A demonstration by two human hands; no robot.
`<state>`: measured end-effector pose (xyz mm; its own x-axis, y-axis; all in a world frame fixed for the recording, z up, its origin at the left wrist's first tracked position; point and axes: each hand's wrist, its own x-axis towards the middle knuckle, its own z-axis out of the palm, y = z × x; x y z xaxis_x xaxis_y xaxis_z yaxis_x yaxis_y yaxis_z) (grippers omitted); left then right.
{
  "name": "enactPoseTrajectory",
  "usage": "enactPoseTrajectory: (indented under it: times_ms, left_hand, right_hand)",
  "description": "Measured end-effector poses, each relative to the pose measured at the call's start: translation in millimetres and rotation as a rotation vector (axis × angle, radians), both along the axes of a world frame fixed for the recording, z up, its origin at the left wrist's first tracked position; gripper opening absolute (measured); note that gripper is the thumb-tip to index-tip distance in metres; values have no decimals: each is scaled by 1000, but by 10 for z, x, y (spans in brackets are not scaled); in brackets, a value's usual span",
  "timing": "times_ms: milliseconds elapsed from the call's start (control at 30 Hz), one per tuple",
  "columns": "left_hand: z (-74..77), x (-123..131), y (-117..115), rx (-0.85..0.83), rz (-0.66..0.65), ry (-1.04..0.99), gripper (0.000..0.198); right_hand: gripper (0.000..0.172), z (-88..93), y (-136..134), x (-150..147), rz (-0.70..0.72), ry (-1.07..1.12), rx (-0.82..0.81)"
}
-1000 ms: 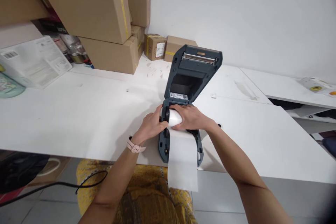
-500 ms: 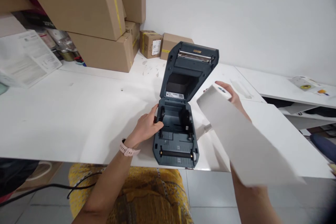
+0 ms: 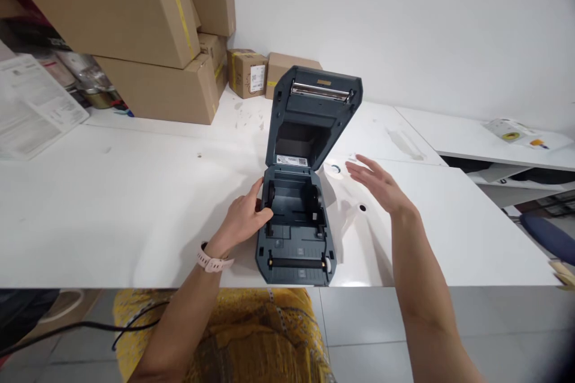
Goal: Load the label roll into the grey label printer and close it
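A dark grey label printer (image 3: 294,233) stands on the white table with its lid (image 3: 314,116) raised and its inner bay showing bare. My left hand (image 3: 245,215) grips the printer's left side, thumb over the rim and fingers against the outer wall. Right of the printer, a white paper roll (image 3: 331,176) lies close to the hinge, partly hidden behind the body. My right hand (image 3: 372,182) is raised just right of the roll, fingers stretched out, holding nothing. White sheet-like material with a dark round spot lies below that hand.
Cardboard boxes (image 3: 153,90) are stacked at the back left, and two smaller boxes (image 3: 248,75) stand behind the printer. Printed papers (image 3: 33,105) lie at far left. A clear packet (image 3: 512,131) rests on the right-hand table. The table's front edge runs below the printer.
My right hand has let go of the white roll, which now lies beside the printer. The hand has opened and shifted slightly left. My left hand still grips the printer.
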<state>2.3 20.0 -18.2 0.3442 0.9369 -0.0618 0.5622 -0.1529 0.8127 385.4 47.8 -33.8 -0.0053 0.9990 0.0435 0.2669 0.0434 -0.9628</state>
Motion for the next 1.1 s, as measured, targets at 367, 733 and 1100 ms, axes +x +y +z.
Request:
enactPoseTrajectory:
  times_ms: [367, 733, 1100]
  left_hand:
    - [-18, 6, 0, 22, -5, 25, 81]
    - [-60, 11, 18, 28, 36, 23, 84]
    - [-11, 25, -46, 1, 41, -40, 80]
  right_hand:
    - [45, -327, -730, -22, 20, 62, -175]
    - [63, 413, -761, -758, 602, 7, 160]
    - [44, 405, -419, -1604, 558, -946, 370]
